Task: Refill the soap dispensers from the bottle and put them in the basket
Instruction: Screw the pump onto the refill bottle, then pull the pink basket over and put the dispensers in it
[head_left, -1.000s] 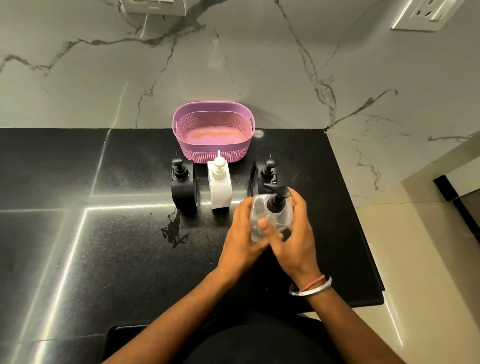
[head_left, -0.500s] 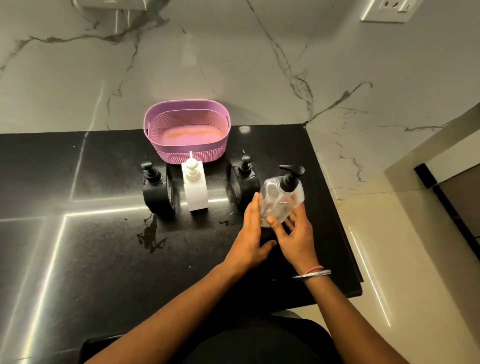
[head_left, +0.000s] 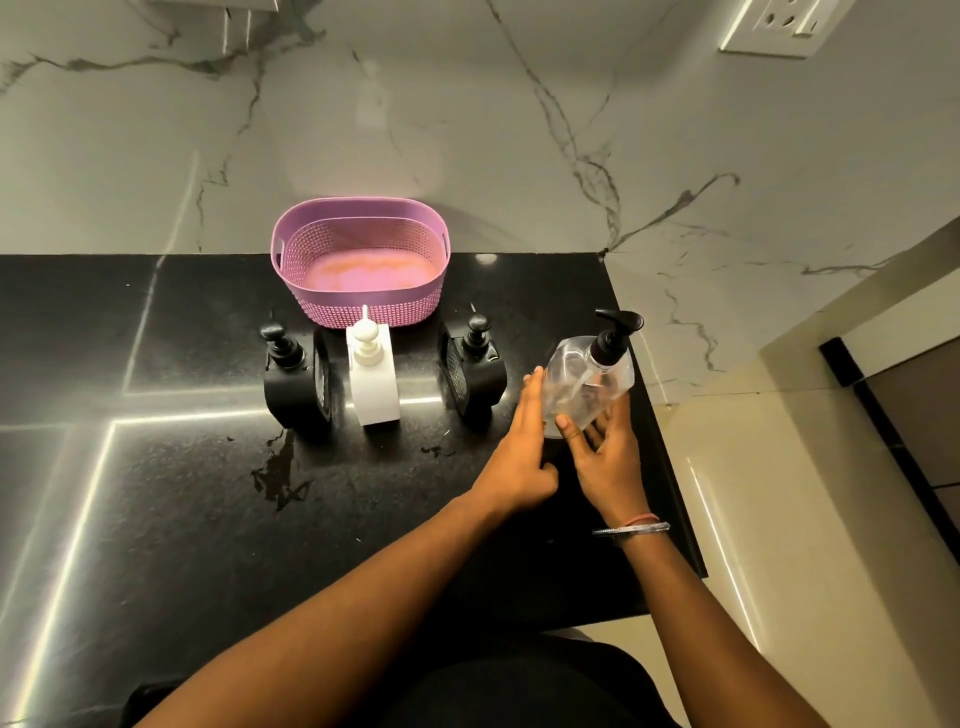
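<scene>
A clear plastic bottle with a black pump top leans to the right near the counter's right edge. My right hand holds its lower part, thumb across the front. My left hand rests against the bottle's left side with straight fingers. Three dispensers stand in a row to the left: a black one, a white one and another black one. Behind them sits the purple perforated basket, with nothing in it.
The black stone counter ends just right of the bottle, with a drop to the pale floor. A small wet patch lies in front of the left black dispenser. A marble wall rises behind the basket.
The bottle has moved to the right and away from me, past the right black dispenser, and now tilts right. My left hand has loosened from gripping it to lying flat against it.
</scene>
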